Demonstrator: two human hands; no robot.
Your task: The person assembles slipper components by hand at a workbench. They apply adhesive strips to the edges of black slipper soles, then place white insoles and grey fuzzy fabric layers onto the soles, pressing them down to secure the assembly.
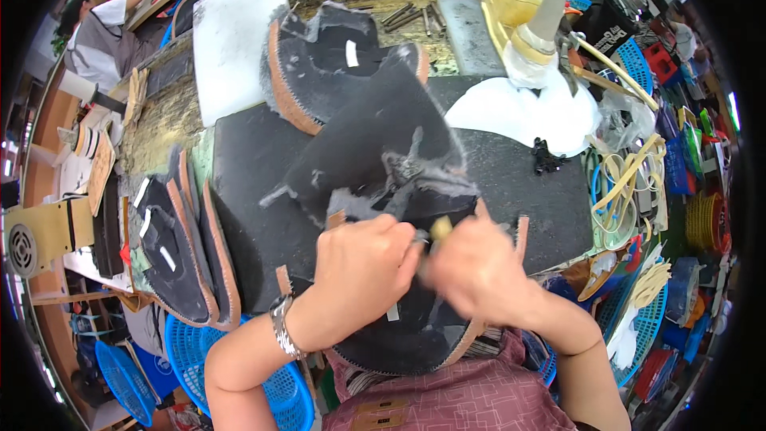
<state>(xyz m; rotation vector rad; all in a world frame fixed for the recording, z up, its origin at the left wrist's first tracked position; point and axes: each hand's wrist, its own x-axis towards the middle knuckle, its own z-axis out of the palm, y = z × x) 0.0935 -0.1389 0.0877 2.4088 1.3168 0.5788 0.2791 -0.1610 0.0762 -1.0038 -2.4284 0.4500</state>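
A black leather piece [375, 140] with grey fuzzy patches lies across the dark work mat in front of me. Beneath and beyond it is another black piece with a brown zigzag-cut edge [289, 84]. My left hand [363, 265] is closed in a fist over the near end of the leather, the wrist wearing a metal band. Close beside it, my right hand [477, 267] is also closed, smeared by motion. A small yellowish end [440, 228] shows between the hands; what it belongs to is hidden. Another black piece [411, 343] hangs toward my lap, under my wrists.
Stacked black pieces with brown edges [187, 247] lie at left. A white slab [238, 44] stands at the back left. At the right are a whitish cone-topped pot [542, 40], white sheeting [519, 116], a small black clump [547, 156] and a blue basket [650, 327].
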